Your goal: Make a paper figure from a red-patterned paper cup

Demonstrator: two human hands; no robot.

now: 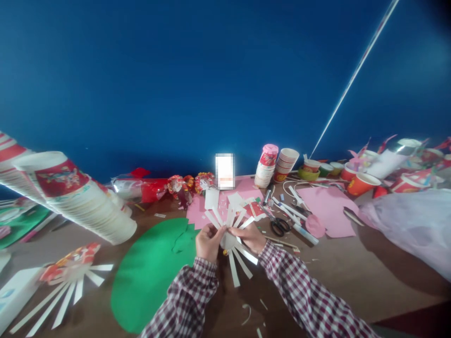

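The cut cup (229, 241) is just right of the green disc (144, 263), its wall already slit into strips that splay around the base. The left hand (207, 242), nearer the disc, pinches it between thumb and fingers; the right hand (252, 238) clamps the far side, though blur hides which strips each one grips. Slitting looks finished, with the scissors (272, 218) lying farther right of the disc; handling the strips seems only partly done. Left of the disc, a second cup (75, 273) is spread likewise, and stacked cups (91, 206) remain uncut.
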